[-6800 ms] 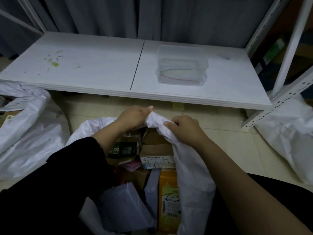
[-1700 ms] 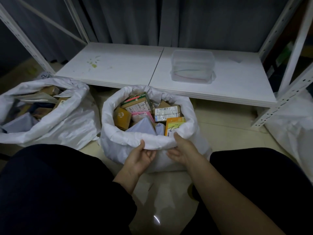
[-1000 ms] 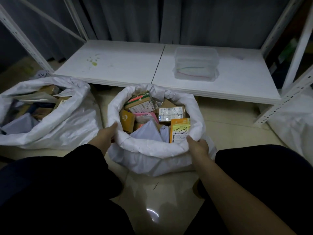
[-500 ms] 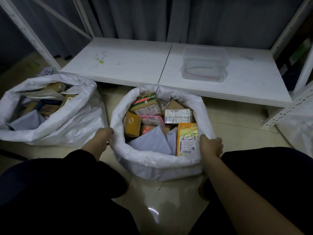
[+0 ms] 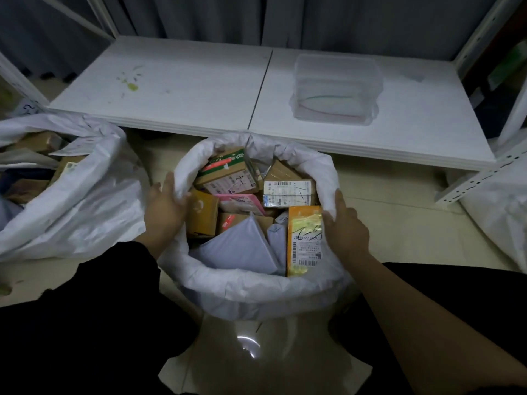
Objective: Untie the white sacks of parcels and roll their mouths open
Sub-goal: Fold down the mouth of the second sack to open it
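You have the middle sack [image 5: 251,283] on the floor [image 5: 399,223] between your knees, just in front of the low shelf [image 5: 185,89]. Its mouth is rolled into a thick collar and the parcels show inside.

The risk now lies in that collar. If you pull harder on one side than the other, the roll could slip loose there and flop back over the boxes. The tall yellow parcel [image 5: 303,240] stands on end just inside the rim beside your right hand [image 5: 345,232]. Dragging the fabric down past it could catch its corner or tip it out. A heavy downward push could also lean the whole sack toward the left sack [image 5: 85,201], which sits just beside it with its mouth already open.

Your left hand [image 5: 165,206] is on the left side of the rim, back toward you, with its fingers hooked over the roll. Your right hand mirrors it on the right side, its fingers tucked over the collar. The light is dim, so the firmness of each grip is hard to judge, but both hands appear closed on the fabric.
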